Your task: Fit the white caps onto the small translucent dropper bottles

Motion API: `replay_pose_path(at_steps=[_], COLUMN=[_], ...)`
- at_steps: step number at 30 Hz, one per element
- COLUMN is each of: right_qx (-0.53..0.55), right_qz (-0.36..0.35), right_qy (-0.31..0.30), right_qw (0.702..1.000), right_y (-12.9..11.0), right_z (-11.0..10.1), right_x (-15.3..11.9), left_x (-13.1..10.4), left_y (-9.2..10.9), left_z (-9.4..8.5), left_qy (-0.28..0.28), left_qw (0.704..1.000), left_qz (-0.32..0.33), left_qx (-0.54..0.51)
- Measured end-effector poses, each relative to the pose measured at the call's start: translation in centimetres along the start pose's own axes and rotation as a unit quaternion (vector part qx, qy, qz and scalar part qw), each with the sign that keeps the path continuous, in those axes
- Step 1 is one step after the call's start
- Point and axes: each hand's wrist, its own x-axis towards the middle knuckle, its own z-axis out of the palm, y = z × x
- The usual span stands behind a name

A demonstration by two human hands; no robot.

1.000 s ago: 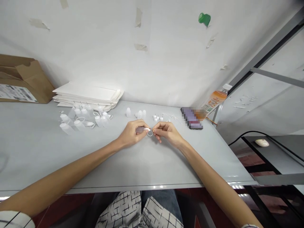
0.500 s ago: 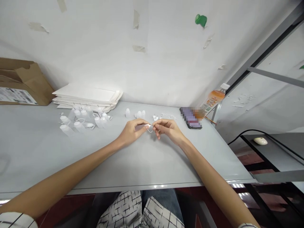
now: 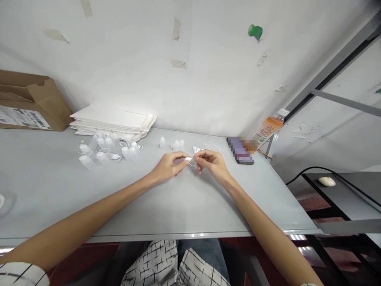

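Note:
My left hand (image 3: 169,166) is closed, pinching a small white plastic cap (image 3: 188,159) between thumb and fingertips above the table. A thin white loop (image 3: 193,165) hangs from the cap toward my right hand (image 3: 213,162). The right thumb and index finger are pinched together just beside the cap; whatever sits between them is too small to make out. Just beyond the hands lie several small white caps (image 3: 196,149) and thin white loops (image 3: 212,147). Small translucent bottles (image 3: 178,145) stand behind my left hand, one (image 3: 162,143) a little apart.
Several capped dropper bottles (image 3: 102,158) are grouped at left on the grey table (image 3: 184,206). Behind them are stacked white sheets (image 3: 111,119) and a cardboard box (image 3: 38,99). At right lie a phone (image 3: 239,151) and a leaning orange drink bottle (image 3: 268,129).
The camera view has shifted slightly. Both hands stay close together in front of me, the right fingertips now a little farther from the cap; the left hand keeps its pinch on it.

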Motion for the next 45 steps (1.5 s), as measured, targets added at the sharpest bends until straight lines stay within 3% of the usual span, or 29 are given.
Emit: replay_pose_path(at_steps=[5, 12, 17, 21, 27, 32, 35, 39, 45], right_qx=[-0.058, -0.079, -0.148, -0.236, -0.344, -0.431, -0.466, -0.484, -0.488], right_qz=[-0.044, -0.059, -0.102, -0.149, -0.188, -0.188, -0.175, -0.17, -0.174], right_qy=[0.033, 0.041, 0.051, 0.047, 0.019, -0.003, -0.02, -0.024, -0.014], right_qw=[0.997, 0.994, 0.982, 0.959, 0.92, 0.882, 0.867, 0.858, 0.855], right_y=[-0.5, -1.1, -0.5, -0.8, -2.0, -2.4, -2.5, -2.4, -2.2], right_z=[-0.1, -0.5, 0.0, 1.7, 6.1, 9.8, 11.4, 12.9, 13.9], right_x=[-0.1, -0.2, -0.2, -0.1, 1.5, 4.4, 6.0, 7.7, 8.9], left_x=[-0.1, -0.3, 0.0, 0.2, 0.8, 1.3, 1.4, 1.5, 1.6], left_y=[0.0, 0.5, 1.0, 2.3, 4.1, 3.2, 2.3, 1.2, 0.5], left_z=[0.2, 0.0, -0.8, -2.3, -7.4, -12.3, -14.4, -15.7, -15.9], left_qy=[0.033, 0.105, 0.165, 0.222, 0.327, 0.415, 0.452, 0.453, 0.443], left_qw=[0.99, 0.944, 0.885, 0.827, 0.788, 0.771, 0.769, 0.784, 0.791], left_qz=[0.092, 0.243, 0.332, 0.382, 0.361, 0.307, 0.27, 0.233, 0.218], left_qx=[0.104, 0.198, 0.282, 0.347, 0.376, 0.373, 0.363, 0.356, 0.361])
